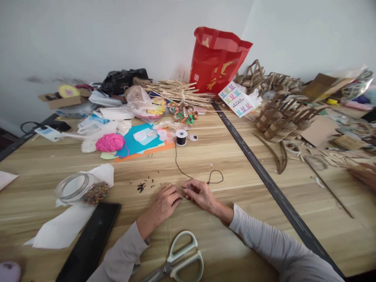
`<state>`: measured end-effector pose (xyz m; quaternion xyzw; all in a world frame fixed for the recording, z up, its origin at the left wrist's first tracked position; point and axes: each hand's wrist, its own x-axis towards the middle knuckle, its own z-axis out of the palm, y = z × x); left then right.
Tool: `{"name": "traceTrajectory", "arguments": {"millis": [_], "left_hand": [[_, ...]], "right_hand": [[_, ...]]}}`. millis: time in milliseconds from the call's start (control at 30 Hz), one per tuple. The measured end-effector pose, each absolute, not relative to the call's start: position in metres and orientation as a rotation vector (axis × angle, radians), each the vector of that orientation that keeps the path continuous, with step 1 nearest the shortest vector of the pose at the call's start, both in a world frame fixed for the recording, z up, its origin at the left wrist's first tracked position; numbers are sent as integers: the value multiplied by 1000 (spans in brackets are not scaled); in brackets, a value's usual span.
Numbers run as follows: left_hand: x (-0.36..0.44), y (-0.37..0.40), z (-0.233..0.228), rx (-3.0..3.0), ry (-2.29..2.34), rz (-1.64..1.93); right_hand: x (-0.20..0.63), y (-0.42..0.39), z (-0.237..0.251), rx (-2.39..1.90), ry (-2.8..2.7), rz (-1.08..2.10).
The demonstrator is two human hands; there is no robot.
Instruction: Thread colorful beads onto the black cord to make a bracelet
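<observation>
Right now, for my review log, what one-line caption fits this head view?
Left hand and right hand pinch a black cord running from a spool; scissors lie near.

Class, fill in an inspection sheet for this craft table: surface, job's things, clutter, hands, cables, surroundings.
Surface: wooden table, dark strip across it.
Job's things: black thread from a spool to the hands; small dark bits; bead jar on its side.
Clutter: scissors, pink yarn, red bag, cardboard pieces.
Hands: left hand and right hand meet at the thread; grip unclear.
Cables: black cord, far left.
Surroundings: white wall; another person's hand.
</observation>
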<state>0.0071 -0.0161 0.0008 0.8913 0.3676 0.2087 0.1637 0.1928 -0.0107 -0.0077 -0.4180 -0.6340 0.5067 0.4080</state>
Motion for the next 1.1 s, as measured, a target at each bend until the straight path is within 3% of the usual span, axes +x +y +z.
{"name": "traceTrajectory", "arguments": {"millis": [467,800,1100], "left_hand": [[0,-11,-1,2226,1053,789],[-4,-8,3,1928,1160,853],[-5,-6,1,1587,1126,893]], "right_hand": [[192,-11,-13,-1040,-1655,1282],[193,-11,-3,-1038,-1847,1002],[194,-13,-4,-969,-1953,951]]}}
